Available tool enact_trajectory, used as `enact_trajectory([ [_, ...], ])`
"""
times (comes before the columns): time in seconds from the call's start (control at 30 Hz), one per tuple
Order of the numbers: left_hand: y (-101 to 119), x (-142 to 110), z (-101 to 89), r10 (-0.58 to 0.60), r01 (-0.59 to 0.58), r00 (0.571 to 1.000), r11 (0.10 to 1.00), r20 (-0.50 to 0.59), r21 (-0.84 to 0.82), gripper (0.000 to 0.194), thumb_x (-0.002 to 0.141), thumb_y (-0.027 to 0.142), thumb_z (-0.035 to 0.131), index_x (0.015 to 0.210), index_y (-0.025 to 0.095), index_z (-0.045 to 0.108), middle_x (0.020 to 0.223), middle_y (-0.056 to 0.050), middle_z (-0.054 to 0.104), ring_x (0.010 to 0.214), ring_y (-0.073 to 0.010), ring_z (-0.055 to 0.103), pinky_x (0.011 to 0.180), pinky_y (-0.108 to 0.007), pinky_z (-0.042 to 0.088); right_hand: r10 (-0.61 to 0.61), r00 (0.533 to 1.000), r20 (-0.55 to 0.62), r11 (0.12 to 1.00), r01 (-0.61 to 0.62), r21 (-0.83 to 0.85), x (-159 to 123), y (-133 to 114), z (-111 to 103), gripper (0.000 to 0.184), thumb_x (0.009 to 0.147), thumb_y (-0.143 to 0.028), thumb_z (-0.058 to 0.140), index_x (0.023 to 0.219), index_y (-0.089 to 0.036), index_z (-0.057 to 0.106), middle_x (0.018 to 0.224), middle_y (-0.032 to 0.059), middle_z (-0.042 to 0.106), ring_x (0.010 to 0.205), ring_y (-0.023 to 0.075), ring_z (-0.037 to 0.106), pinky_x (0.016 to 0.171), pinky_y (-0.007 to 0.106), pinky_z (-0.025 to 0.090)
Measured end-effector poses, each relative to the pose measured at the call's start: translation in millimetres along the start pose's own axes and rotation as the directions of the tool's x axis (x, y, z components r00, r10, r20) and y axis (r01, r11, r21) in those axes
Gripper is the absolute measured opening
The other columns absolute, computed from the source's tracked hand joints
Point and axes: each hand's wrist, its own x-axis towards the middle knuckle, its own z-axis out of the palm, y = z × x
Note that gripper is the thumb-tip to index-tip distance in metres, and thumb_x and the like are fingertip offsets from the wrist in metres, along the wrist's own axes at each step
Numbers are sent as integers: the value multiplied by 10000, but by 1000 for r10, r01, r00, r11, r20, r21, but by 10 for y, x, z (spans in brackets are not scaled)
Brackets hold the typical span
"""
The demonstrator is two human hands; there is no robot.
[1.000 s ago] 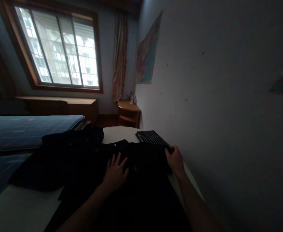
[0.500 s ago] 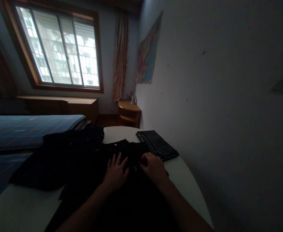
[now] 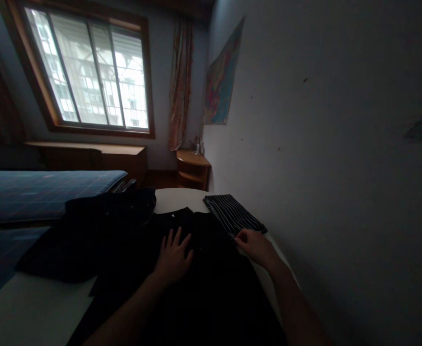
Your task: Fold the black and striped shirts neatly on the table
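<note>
A black garment (image 3: 203, 288) lies spread over the round white table, with a small pale label by its far edge; its cut is hard to make out in the dim light. My left hand (image 3: 173, 257) rests flat on it, fingers spread. Out at the garment's right edge, my right hand (image 3: 256, 245) has its fingertips pinched together on the cloth. Just beyond that hand is a folded black cloth with white stripes (image 3: 235, 214).
Dark clothing (image 3: 70, 240) is heaped on the left side of the white table (image 3: 41, 305). A bed with a blue checked cover (image 3: 45, 192) stands beyond it. The wall (image 3: 340, 192) runs close along the right. A wooden corner shelf (image 3: 192, 158) is at the back.
My right hand has moved to the right from the garment's middle, drawing a flap of the black cloth outward to lie flatter. My left hand has stayed in place.
</note>
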Motion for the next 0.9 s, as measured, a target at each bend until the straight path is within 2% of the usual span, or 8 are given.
enact_trajectory([
  [0.1,-5,6,16,1,-1,1000,1000,-1,7,547,941,431,457,1473,305,445,1616,-86,259,1480,-369,197,1166,-543,206,-40,994,99,995,30,100,5,172,-8,208,840,-384,634,839,-193,716,854,55,747,793,196,682,669,261,441],
  [0.2,-5,4,13,2,-2,1000,1000,1,8,548,942,431,453,1474,299,445,1615,-95,257,1479,-372,198,1165,-544,207,-91,968,234,982,49,180,-24,234,8,225,757,-382,713,861,-182,715,838,49,744,772,198,675,631,251,441],
  [0.3,8,-3,-4,-7,7,1000,1000,-1,8,547,942,421,456,1474,294,446,1613,-103,260,1475,-377,211,1163,-544,212,-55,942,331,982,-9,189,-55,267,3,198,702,-335,745,813,-177,700,730,28,720,686,188,655,567,239,414],
  [0.47,42,-10,-25,-37,38,999,999,-12,14,551,927,429,474,1460,291,468,1605,-107,286,1460,-399,242,1155,-555,222,-24,915,402,986,-44,160,-96,252,-60,167,735,-338,708,700,-181,661,610,7,666,588,164,612,509,229,355],
  [0.53,47,-13,-24,-38,38,999,999,-15,16,557,924,429,475,1461,284,469,1603,-116,288,1458,-402,245,1155,-557,218,-27,940,339,996,-4,90,-99,183,-66,213,729,-392,726,714,-187,669,672,24,696,638,180,631,535,240,362],
  [0.67,40,-17,-15,-25,25,1000,1000,-13,11,568,930,438,462,1473,275,449,1608,-116,278,1461,-401,238,1154,-561,215,-27,997,74,997,33,-74,-57,-44,21,238,828,-447,648,850,-215,693,848,45,739,791,211,675,630,271,397],
  [0.77,35,-17,-12,-21,22,1000,1000,-13,11,573,931,443,458,1478,274,441,1609,-113,277,1462,-404,232,1155,-566,210,-25,997,-71,992,16,-125,33,-224,133,207,909,-382,567,934,-221,695,909,54,741,844,212,686,675,285,420],
  [0.9,44,-18,-22,-19,19,1000,1000,-6,8,584,931,454,459,1486,273,429,1613,-109,268,1464,-410,219,1157,-571,199,-49,991,-126,979,23,-202,261,-407,212,226,945,-342,527,1001,-197,690,1021,81,720,935,215,677,754,294,450],
])
